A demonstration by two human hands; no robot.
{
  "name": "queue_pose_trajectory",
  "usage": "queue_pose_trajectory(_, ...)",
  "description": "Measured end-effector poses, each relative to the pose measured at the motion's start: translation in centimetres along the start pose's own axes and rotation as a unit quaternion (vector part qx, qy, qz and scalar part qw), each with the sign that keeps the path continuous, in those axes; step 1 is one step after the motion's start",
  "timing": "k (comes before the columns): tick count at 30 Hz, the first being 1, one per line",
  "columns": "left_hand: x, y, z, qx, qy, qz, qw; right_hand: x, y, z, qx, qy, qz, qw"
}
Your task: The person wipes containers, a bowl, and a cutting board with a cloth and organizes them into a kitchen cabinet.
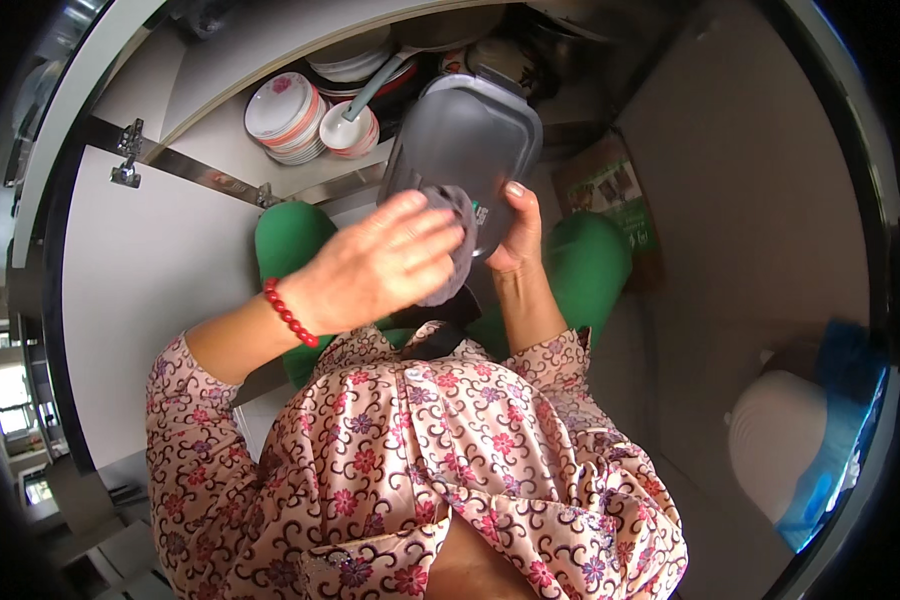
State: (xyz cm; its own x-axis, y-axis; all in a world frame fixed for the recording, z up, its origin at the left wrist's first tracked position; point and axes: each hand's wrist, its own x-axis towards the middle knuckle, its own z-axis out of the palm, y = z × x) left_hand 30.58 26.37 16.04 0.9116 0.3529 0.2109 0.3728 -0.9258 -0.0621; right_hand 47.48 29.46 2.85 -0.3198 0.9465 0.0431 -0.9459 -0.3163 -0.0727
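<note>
My right hand grips the near right edge of a dark, translucent plastic container with rounded corners, thumb on top. The container is tilted in front of the open cabinet and bears small writing. A grey cloth is in my left hand, against the near left part of the container; this hand is slightly blurred. A red bead bracelet circles my left wrist. The left fingertips partly cover the cloth, and the underside of the container is hidden.
Inside the cabinet stand stacked small plates, bowls with a grey-handled utensil across them, and pots behind. A white door stands open at left. A brown-and-green box leans at right, and a blue bag lies lower right.
</note>
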Motion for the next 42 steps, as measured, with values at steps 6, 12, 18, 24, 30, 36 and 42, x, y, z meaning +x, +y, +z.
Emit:
queue_pose_trajectory(6,1.8,-3.5,-0.8,0.027,-0.013,-0.173,0.984,0.1,0.0,-0.6,-0.119,0.033,0.009,0.992)
queue_pose_trajectory(12,3.2,-8.1,1.6,-0.132,0.212,-0.324,0.913,0.1,0.9,-0.7,-0.110,0.051,0.031,0.992)
queue_pose_trajectory(18,0.8,-8.4,2.0,-0.701,0.313,-0.414,0.490,0.1,0.3,-1.0,0.020,0.082,0.054,0.995)
queue_pose_trajectory(24,2.0,-5.6,6.7,-0.795,0.285,-0.424,0.327,0.0,0.1,-1.8,-0.028,0.152,0.042,0.987)
queue_pose_trajectory(30,-1.0,-6.3,8.3,-0.847,0.199,-0.401,0.287,-0.2,0.4,-1.9,-0.145,0.155,0.063,0.975)
queue_pose_trajectory(36,-3.4,-4.7,8.5,-0.782,0.211,-0.500,0.307,0.3,1.8,-0.6,-0.193,0.197,0.036,0.961)
queue_pose_trajectory(42,-6.4,-3.8,6.6,-0.698,0.258,-0.512,0.430,0.9,2.8,3.1,-0.282,0.191,0.035,0.940)
